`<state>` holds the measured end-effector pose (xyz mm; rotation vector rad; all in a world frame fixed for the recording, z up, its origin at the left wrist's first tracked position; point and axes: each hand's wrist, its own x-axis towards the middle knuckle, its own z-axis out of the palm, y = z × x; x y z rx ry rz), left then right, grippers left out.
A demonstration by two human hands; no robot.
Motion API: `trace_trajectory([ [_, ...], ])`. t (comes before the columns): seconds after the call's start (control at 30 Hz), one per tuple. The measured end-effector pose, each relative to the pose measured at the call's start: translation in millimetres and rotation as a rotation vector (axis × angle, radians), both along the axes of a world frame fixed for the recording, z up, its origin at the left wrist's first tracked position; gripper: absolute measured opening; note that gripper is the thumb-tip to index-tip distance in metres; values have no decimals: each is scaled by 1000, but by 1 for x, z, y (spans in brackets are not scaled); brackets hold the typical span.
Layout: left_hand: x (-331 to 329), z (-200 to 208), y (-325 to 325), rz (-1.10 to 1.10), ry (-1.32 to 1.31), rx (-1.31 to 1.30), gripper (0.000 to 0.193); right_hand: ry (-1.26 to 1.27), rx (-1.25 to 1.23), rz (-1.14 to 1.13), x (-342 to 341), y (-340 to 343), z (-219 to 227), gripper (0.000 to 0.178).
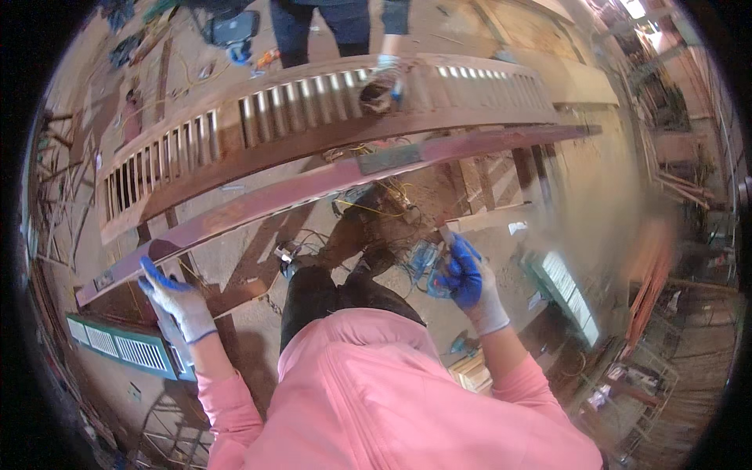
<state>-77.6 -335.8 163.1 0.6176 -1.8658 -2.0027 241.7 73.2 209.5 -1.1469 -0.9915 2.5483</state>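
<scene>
Board (274, 196): long, narrow, purplish-red, lying crosswise ahead of the wearer, raised above the floor. Darker patch (389, 160) near its middle. Probably wood: stiff, fairly heavy for its length, awkward for one person. Ends would likely swing or dip if lifted off-centre. Face looks smooth, perhaps painted, so may slide a little under gloves. Best hold: both long edges, hands well apart either side of the middle. Not fragile, though the finish could mark.

Small piece (447, 230): brownish, flat, kind unclear. Likely light and stiff; a pinch near its lower end should do, leaving the upper edge free.

Right hand (470, 282), blue-and-white glove: fingers curled, thumb and forefinger closed on the small piece, apart from the board.

Left hand (180, 301), same glove: fingers mostly straight, spread from the thumb, by the board's left end. Contact with the board cannot be told; no grip on anything made out.

Beyond the board: slatted panel (337, 133), roughly alongside. A co-worker's gloved hand (388, 72) rests a dark tool (377, 97) on it.

Farther out: one green shutter (125, 345) low left, another (565, 291) at right; yellow cord (392, 200) past the wearer's feet.
</scene>
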Motion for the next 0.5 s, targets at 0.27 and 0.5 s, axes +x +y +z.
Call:
trace_trajectory([
  [0.27, 57, 43, 135, -511, 539, -955, 86, 46, -143, -320, 65, 44, -83, 30],
  [0.5, 39, 91, 242, -1130, 586, -1547, 85, 237, -444, -563, 8, 86, -255, 15],
])
